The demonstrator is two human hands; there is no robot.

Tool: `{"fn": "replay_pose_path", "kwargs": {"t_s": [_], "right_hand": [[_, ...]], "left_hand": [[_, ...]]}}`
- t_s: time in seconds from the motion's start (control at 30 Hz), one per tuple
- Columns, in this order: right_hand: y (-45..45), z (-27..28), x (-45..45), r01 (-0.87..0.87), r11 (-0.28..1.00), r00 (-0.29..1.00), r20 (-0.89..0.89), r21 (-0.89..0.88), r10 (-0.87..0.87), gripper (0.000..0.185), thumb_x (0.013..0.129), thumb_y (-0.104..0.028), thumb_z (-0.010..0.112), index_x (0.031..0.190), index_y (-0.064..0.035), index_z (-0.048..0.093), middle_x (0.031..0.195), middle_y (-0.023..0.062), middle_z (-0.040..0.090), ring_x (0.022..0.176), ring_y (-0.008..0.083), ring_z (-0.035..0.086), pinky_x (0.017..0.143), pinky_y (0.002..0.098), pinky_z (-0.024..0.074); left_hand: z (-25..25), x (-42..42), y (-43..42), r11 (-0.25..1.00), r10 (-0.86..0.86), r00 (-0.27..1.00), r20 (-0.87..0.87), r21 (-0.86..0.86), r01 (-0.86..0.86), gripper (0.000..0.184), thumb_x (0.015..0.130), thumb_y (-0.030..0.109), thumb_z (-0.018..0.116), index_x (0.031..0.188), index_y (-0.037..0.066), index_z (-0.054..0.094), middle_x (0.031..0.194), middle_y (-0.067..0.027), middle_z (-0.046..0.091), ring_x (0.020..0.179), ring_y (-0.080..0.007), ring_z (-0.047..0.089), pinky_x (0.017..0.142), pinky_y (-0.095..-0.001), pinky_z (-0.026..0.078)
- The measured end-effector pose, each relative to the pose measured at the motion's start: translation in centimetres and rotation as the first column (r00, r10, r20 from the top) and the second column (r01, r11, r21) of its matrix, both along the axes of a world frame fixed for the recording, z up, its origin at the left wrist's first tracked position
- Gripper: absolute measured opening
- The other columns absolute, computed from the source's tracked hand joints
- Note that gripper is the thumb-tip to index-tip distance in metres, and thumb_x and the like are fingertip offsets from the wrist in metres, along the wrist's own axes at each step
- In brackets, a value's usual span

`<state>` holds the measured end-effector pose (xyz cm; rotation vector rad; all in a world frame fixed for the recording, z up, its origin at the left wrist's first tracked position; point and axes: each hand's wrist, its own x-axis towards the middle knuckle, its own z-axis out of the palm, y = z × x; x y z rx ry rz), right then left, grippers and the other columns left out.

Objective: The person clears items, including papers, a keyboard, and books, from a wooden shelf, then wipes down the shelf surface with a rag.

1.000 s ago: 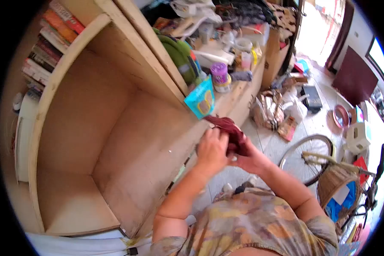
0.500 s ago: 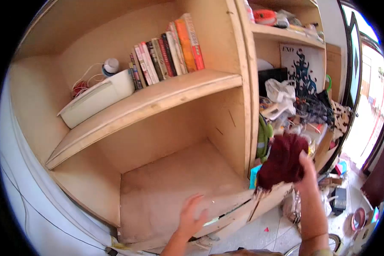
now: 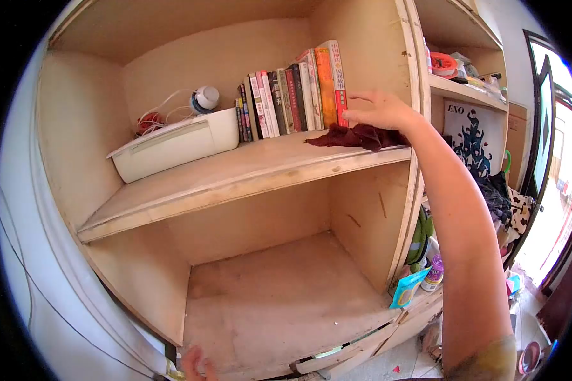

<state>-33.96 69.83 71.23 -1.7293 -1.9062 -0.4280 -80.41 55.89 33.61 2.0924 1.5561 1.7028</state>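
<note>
My right hand (image 3: 381,111) is raised over the right end of the upper shelf (image 3: 235,174), fingers apart, just above a dark red cloth (image 3: 362,137). The cloth lies crumpled on the shelf in front of the books. Beside my fingertips stands the rightmost book (image 3: 338,86), with a white and red spine. Low in the view, near the front edge of the lower compartment, my left hand (image 3: 198,365) shows partly, its fingers apart and holding nothing.
A white bin (image 3: 178,146) with cables and a round white device (image 3: 206,98) sits left of the books. Right of the cabinet's upright board are a turquoise pouch (image 3: 408,289) and a purple-lidded jar (image 3: 433,273). An open door (image 3: 540,133) stands far right.
The dark red cloth has gone from my right hand onto the upper shelf. My right hand has opened and moved up and left; my left hand is lower and farther left. The view has shifted.
</note>
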Motion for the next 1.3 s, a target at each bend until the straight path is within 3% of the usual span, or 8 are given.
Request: {"fn": "replay_pose_path", "kwargs": {"t_s": [0.23, 0.37, 0.43, 0.5, 0.63, 1.0, 1.1, 1.3], "right_hand": [[1.8, -2.2, 4.4, -0.235, 0.969, 0.969, -0.092, -0.077, 0.228, 0.07, 0.069, -0.059, 0.053, 0.114, -0.0063, 0.05, 0.112, 0.0179, 0.052, 0.106, 0.0286, 0.048, 0.092, 0.0336, 0.0346], [3.4, -3.2, 3.2, -0.127, 0.99, 0.992, 0.001, -0.061, 0.127, 0.074, 0.064, -0.062, 0.053, 0.113, -0.0068, 0.051, 0.111, 0.0162, 0.052, 0.105, 0.028, 0.048, 0.092, 0.0321, 0.0336], [4.4, -2.8, 2.7, -0.079, 0.931, 0.992, -0.124, -0.355, 0.037, 0.066, 0.068, -0.057, 0.051, 0.116, -0.0108, 0.048, 0.099, 0.0123, 0.058, 0.094, 0.0227, 0.052, 0.086, 0.0311, 0.0367], [4.6, -2.9, 2.0, -0.06, 0.945, 0.992, -0.125, -0.321, 0.02, 0.058, 0.068, -0.052, 0.052, 0.109, -0.0104, 0.053, 0.096, 0.0122, 0.059, 0.091, 0.0245, 0.054, 0.083, 0.0323, 0.0388], [5.5, -3.0, -0.1, 0.06, 0.957, 0.998, 0.009, -0.285, -0.06, 0.055, 0.07, -0.05, 0.046, 0.096, -0.0034, 0.06, 0.104, 0.0163, 0.056, 0.097, 0.0275, 0.053, 0.082, 0.0348, 0.0404], [4.5, -3.1, -25.6, -0.168, 0.929, 0.984, -0.002, -0.329, 0.177, 0.043, 0.071, -0.041, 0.05, 0.1, -0.011, 0.061, 0.106, 0.0105, 0.057, 0.102, 0.0268, 0.052, 0.082, 0.0493, 0.0376], [4.0, -5.0, -32.0, -0.197, 0.98, 0.98, 0.022, 0.006, 0.197, 0.043, 0.073, -0.048, 0.048, 0.087, -0.0108, 0.063, 0.087, 0.0071, 0.062, 0.086, 0.0246, 0.058, 0.074, 0.0403, 0.0441], [3.1, -3.9, -33.7, -0.481, 0.872, 0.877, 0.066, 0.092, 0.477, 0.037, 0.069, -0.041, 0.055, 0.09, -0.0115, 0.062, 0.083, 0.0109, 0.062, 0.082, 0.0256, 0.059, 0.071, 0.0376, 0.0456]], "left_hand": [[-1.2, -0.3, -1.6, 0.991, 0.05, 0.926, 0.374, -0.137, 0.002, 0.037, 0.081, 0.005, 0.051, 0.117, -0.001, 0.043, 0.108, -0.0133, 0.053, 0.096, -0.0218, 0.052, 0.084, -0.0315, 0.041], [-0.6, 0.3, -2.5, 0.99, 0.072, 0.973, 0.22, -0.135, -0.043, 0.033, 0.083, 0.002, 0.048, 0.116, -0.002, 0.044, 0.106, -0.0118, 0.054, 0.096, -0.0196, 0.052, 0.087, -0.0311, 0.041], [-0.1, 1.5, -2.7, 0.988, 0.058, 0.98, 0.191, -0.151, -0.029, 0.031, 0.083, 0.001, 0.047, 0.114, -0.002, 0.044, 0.105, -0.0113, 0.054, 0.095, -0.0188, 0.052, 0.087, -0.0308, 0.04], [-0.3, 2.6, -3.1, 0.991, -0.014, 0.902, 0.431, -0.116, 0.071, 0.028, 0.084, 0.002, 0.047, 0.112, -0.002, 0.046, 0.103, -0.0104, 0.054, 0.094, -0.0179, 0.052, 0.086, -0.0302, 0.041], [-1.0, 2.4, -3.5, 0.981, 0.009, 0.92, 0.392, -0.184, 0.069, 0.025, 0.084, 0.002, 0.047, 0.109, -0.002, 0.048, 0.101, -0.0102, 0.055, 0.093, -0.0176, 0.052, 0.085, -0.0303, 0.042], [-2.0, -2.9, -6.6, 0.966, 0.111, 0.866, 0.488, -0.256, 0.021, 0.026, 0.084, 0.01, 0.051, 0.107, -0.003, 0.051, 0.105, -0.0119, 0.055, 0.096, -0.0198, 0.053, 0.086, -0.031, 0.041], [0.6, -2.3, -7.9, 0.953, 0.128, 0.79, 0.6, -0.294, 0.069, 0.025, 0.084, 0.012, 0.051, 0.104, -0.003, 0.052, 0.103, -0.0121, 0.056, 0.096, -0.0193, 0.053, 0.087, -0.0303, 0.041], [1.7, -4.4, -5.7, 0.965, 0.152, 0.841, 0.52, -0.262, -0.012, 0.026, 0.083, 0.013, 0.053, 0.104, -0.001, 0.052, 0.099, -0.0104, 0.056, 0.091, -0.0177, 0.053, 0.083, -0.0295, 0.042]]}}
